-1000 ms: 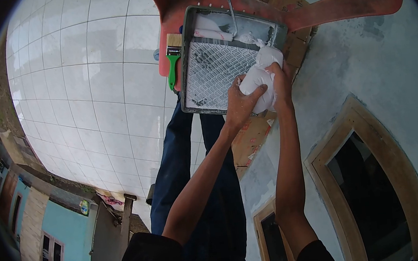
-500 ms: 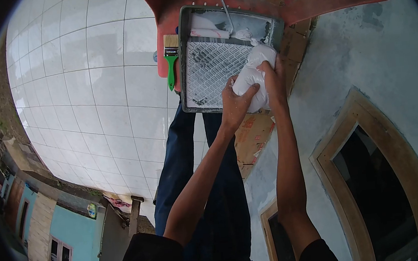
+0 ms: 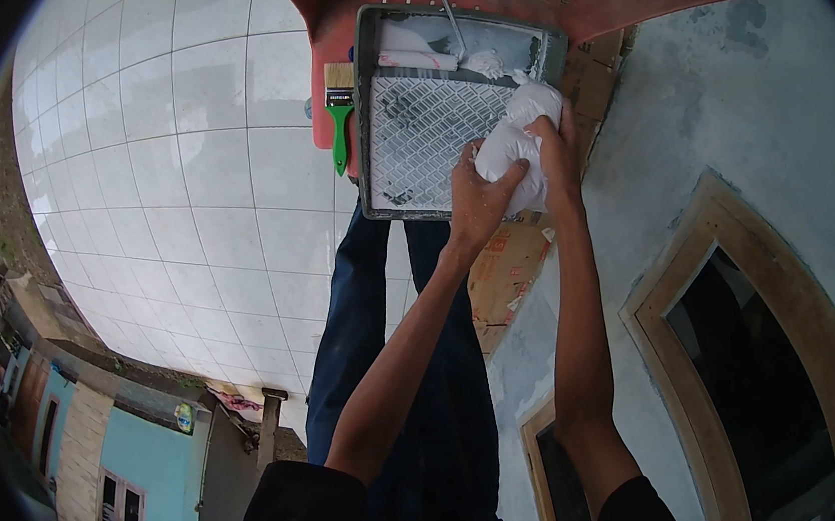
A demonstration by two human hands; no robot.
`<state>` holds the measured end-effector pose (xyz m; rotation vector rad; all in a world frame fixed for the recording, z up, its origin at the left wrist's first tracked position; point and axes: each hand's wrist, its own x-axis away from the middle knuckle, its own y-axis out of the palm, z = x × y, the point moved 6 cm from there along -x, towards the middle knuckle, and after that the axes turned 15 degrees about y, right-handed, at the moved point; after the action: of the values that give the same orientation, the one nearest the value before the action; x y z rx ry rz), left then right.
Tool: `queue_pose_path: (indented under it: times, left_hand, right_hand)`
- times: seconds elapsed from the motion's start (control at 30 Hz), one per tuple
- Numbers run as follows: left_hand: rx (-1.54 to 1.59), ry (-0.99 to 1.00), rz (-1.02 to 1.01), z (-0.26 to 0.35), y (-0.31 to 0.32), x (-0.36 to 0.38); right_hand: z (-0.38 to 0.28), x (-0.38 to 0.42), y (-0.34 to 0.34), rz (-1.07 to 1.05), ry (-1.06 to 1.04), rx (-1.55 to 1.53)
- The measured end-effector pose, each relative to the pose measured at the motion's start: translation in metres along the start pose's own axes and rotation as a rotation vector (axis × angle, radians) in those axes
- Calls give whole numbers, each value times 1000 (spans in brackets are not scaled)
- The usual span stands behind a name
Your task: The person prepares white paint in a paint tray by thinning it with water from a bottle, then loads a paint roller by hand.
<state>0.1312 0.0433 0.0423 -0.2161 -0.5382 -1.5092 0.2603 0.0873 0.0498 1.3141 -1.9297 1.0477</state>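
Note:
Both my hands grip a plump white plastic bag over the right side of a dark paint tray. My left hand is closed on the bag's lower left side, thumb across its front. My right hand is wrapped round its right side. The bag's upper end points at the tray's well, where thick white paint lies. A paint roller rests in the well, its wire handle leaning up past the tray's far edge. White paint smears cover the tray's ridged slope.
The tray sits on a red plastic chair. A green-handled paintbrush lies beside the tray's left edge. Flattened cardboard lies along the wall on the right, which has wood-framed windows. White tiles cover the floor at left.
My hands and the bag have shifted slightly to the right. The tray, brush and chair appear a little higher in view.

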Motion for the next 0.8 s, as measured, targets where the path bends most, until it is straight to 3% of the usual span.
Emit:
queue_pose_path:
  times: [0.33,0.8]
  left_hand:
    - [-36,80,7,2,-5,-7]
    - [-77,31,32,5,-11,1]
  right_hand:
    - [9,-11,3,-88,57,-2]
    - [21,-13,5,-74,98,-5]
